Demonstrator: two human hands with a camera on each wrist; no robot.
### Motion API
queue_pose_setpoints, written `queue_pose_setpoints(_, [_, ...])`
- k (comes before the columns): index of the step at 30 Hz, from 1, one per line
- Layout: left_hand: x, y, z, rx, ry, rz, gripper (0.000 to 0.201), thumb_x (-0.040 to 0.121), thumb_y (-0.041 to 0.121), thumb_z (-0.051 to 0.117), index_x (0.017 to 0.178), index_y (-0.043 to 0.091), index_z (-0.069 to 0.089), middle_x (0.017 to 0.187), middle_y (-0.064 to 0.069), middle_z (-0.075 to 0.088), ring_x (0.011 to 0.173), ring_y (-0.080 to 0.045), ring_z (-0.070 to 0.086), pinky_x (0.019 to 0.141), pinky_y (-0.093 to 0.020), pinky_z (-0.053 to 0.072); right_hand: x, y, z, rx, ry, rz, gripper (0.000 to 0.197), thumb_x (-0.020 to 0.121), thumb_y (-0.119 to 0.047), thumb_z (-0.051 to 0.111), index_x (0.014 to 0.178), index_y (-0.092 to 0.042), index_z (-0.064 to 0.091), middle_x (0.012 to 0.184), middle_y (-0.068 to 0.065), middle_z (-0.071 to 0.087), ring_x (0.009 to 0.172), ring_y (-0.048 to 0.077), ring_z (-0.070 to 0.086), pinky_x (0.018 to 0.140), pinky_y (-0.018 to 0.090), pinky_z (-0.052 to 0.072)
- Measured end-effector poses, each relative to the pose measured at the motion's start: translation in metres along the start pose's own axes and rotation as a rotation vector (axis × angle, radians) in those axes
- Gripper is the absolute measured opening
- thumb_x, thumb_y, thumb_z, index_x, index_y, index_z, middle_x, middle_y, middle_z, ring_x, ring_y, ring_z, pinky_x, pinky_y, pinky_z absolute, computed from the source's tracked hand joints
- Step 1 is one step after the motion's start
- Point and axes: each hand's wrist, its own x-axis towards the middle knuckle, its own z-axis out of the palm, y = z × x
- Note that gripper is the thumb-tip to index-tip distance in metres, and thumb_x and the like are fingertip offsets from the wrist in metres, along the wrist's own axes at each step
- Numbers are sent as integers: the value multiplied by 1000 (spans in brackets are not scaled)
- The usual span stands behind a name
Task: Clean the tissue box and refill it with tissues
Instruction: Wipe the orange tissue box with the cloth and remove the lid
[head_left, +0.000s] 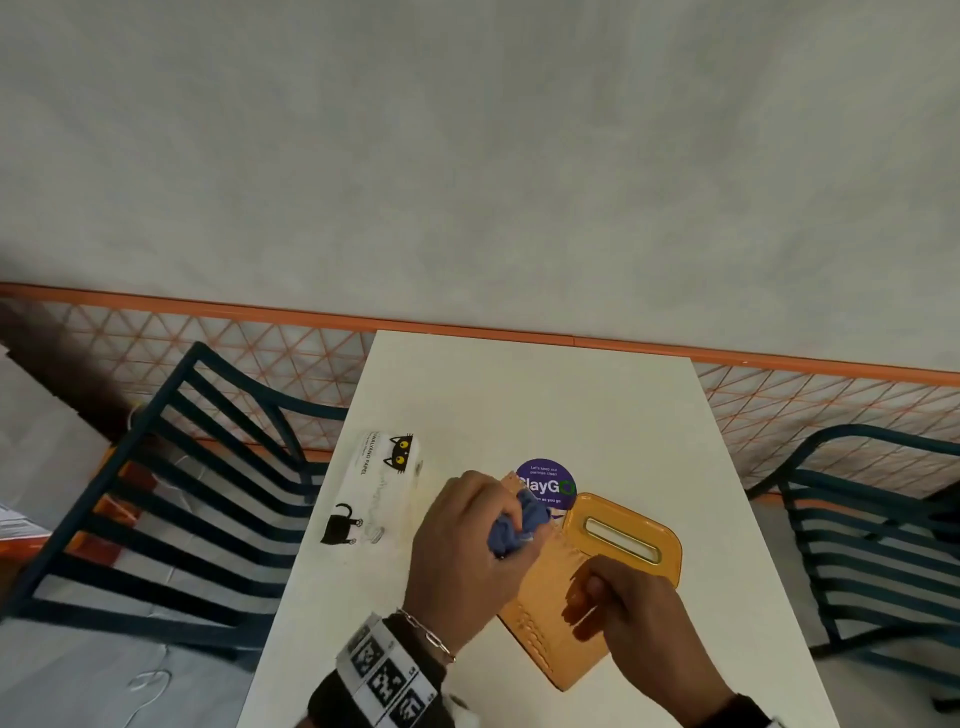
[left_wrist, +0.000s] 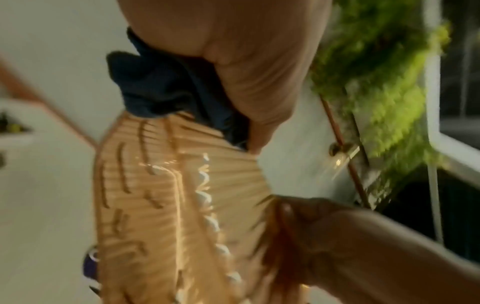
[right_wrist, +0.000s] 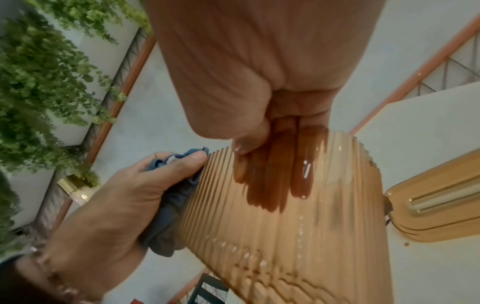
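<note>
Looking like a café or small eatery seating corner: white tabletop (head_left: 545, 405) standing against a plain wall, dark slatted chairs (head_left: 197, 499) sitting on both sides, round purple sticker (head_left: 546, 480) about keeping the place clean lying on the tabletop, orange-railed lattice fence (head_left: 234, 338) running behind, green hanging plants (right_wrist: 39, 82) showing beyond it.

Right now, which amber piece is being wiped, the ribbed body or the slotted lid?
The ribbed body: both hands on it, blue cloth against it. The slotted lid lies untouched beside it.
</note>
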Motion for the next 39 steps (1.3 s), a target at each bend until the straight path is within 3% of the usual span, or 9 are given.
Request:
queue_pose_setpoints(7, [29, -30, -5, -333, -2, -581, 29, 80, 41, 80, 78, 26, 55, 73, -10, 63, 57, -17, 61, 48, -33, 47, 0, 10, -4, 72, 108, -20, 45, 101, 8, 40, 75, -18, 66, 69, 1, 73, 62, 16, 72, 61, 23, 59])
queue_pose_setpoints(13, [3, -13, -15, -293, -9, -16, 31, 81, 31, 80, 74, 25, 51, 73, 4, 54, 66, -16, 54, 58, -29, 48, 2, 19, -9, 63, 18, -44, 45, 103, 4, 40, 77, -20, 68, 73, -6, 73, 69, 19, 73, 66, 30, 61])
queue_pose_setpoints(19, [39, -64, -15, -770, -189, -831, 41, 75, 36, 86, 89, 5, 63, 86, -13, 64, 83, -25, 63, 75, -40, 50, 3, 14, -13, 217, 17, -49, 40, 104, -4, 43, 74, -15, 67, 72, 3, 74, 67, 16, 72, 68, 19, 56])
queue_pose_setpoints(22, [35, -67, -10, -1045, -310, -1005, 49, 83, 29, 79, 112, -7, 63, 100, -19, 70, 90, -30, 68, 83, -42, 56, 5, 12, -12, 399, 0, -83, 43, 105, -7, 44, 71, -17, 69, 70, 10, 72, 64, 18, 69, 65, 24, 55])
queue_pose_setpoints(24, [23, -55, -1, -1119, -380, -1110, 20, 98, 11, 54, 97, -5, 66, 91, -16, 72, 83, -29, 69, 74, -40, 57, 7, 13, -8, 561, 20, -106, 36, 103, -17, 47, 79, -14, 74, 74, 13, 69, 71, 18, 65, 69, 27, 52])
queue_pose_setpoints(28, [-4, -46, 33, -1300, -405, -1419, 28, 88, 29, 58, 90, 7, 74, 91, -16, 73, 92, -33, 64, 90, -43, 50, 15, 16, -5, 716, 44, -87, 31, 102, -17, 50, 94, 2, 74, 88, 19, 72, 83, 24, 65, 78, 35, 49])
queue_pose_setpoints(31, [-9, -52, 38, -1135, -478, -1366, 27, 101, 23, 48, 90, 7, 68, 88, -19, 69, 85, -35, 64, 85, -46, 50, 13, 20, -10, 664, 20, -88, 32, 101, -19, 50, 88, -2, 75, 86, 14, 72, 80, 20, 65, 75, 30, 49])
queue_pose_setpoints(36, [24, -55, -11, -1228, -461, -1094, 23, 90, 29, 67, 91, 6, 69, 76, -7, 69, 66, -22, 67, 69, -35, 51, 10, 25, -7, 455, -24, -77, 53, 89, -61, 54, 83, -12, 72, 81, 11, 70, 75, 19, 63, 71, 28, 50])
queue_pose_setpoints(39, [54, -51, -42, -1046, -319, -937, 30, 80, 35, 82, 94, 12, 69, 82, -7, 66, 69, -18, 65, 63, -34, 53, 8, 19, -4, 429, -30, -71, 36, 100, -36, 52, 81, -14, 73, 82, 10, 72, 76, 20, 66, 72, 27, 52])
